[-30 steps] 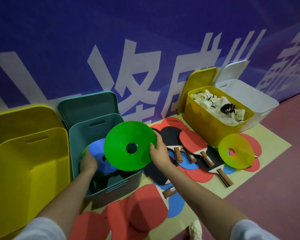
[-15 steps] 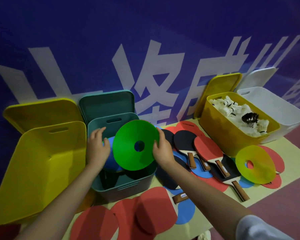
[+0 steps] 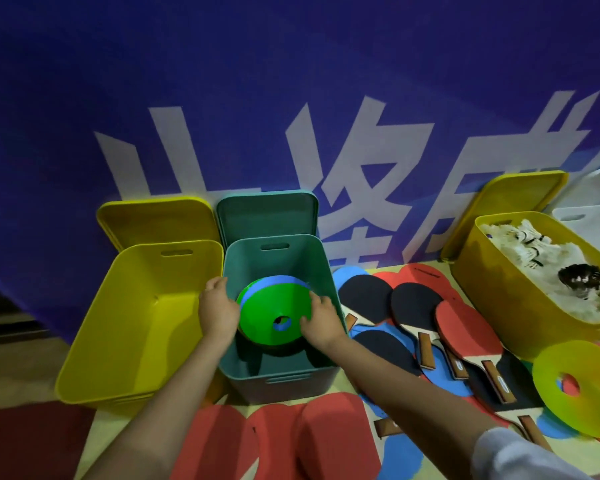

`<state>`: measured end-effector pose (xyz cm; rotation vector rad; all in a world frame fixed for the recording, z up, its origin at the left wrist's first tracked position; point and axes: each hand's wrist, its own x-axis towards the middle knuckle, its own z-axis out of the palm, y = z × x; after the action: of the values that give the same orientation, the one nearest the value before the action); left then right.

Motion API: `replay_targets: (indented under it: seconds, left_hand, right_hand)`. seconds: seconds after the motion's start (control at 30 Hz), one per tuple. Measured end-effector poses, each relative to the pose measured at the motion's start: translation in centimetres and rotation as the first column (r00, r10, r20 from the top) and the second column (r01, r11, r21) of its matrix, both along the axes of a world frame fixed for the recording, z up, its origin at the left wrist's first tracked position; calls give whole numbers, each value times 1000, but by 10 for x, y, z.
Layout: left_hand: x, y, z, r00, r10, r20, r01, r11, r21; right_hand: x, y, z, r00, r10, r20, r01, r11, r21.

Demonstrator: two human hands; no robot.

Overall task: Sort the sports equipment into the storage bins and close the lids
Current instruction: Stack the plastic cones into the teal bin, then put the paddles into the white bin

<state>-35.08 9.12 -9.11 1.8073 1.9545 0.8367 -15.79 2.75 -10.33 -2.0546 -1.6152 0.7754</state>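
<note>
We see two bare hands reaching down into one teal plastic storage bin [image 3: 321, 268]. The left hand [image 3: 219, 311] and the right hand [image 3: 321, 322] each curl their fingers round opposite edges of one flat green plastic disc with a centre hole [image 3: 272, 311], so the grip of both hands is on that disc. It is tilted toward us inside the bin, lying over one blue disc [image 3: 274, 281], whose rim shows along its upper edge. Both forearms stretch forward from the bottom of the view.

Outward from the bin, we count one yellow plastic bin [image 3: 136, 323] just to its left, one yellow bin of white shuttlecocks [image 3: 510, 306] to the right, and one white bin [image 3: 582, 216] behind that. Four lids lean on the blue banner wall: one teal lid [image 3: 267, 213], two yellow lids [image 3: 153, 220] and one white.

On the floor mat lie about four table tennis paddles with wooden handles [image 3: 461, 330] in a row, three red flat shapes [image 3: 274, 441] nearest us, and one yellow-green disc [image 3: 582, 389] at far right.
</note>
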Motion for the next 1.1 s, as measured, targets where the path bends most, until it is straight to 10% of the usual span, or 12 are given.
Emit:
replay_targets:
  seconds: [0.2, 0.4, 0.6, 0.87, 1.1]
  left_hand:
    - [47, -32, 9, 984, -105, -143, 110, 993, 30]
    - [178, -84, 24, 870, -457, 184, 454, 889, 62]
    - [304, -131, -14, 815, -520, 255, 574, 782, -242]
    - [418, -128, -64, 885, -409, 222, 460, 693, -555]
    - [459, -121, -85, 984, -133, 120, 179, 739, -650]
  right_hand:
    - [67, -44, 37, 969, 46, -241, 68, 894, 443]
    - [211, -96, 2, 871, -405, -278, 481, 819, 312]
    - [345, -189, -39, 698, -705, -123, 714, 673, 191]
    - [459, -266, -59, 465, -883, 55, 864, 467, 189]
    - [516, -278, -75, 514, -849, -123, 842, 526, -117]
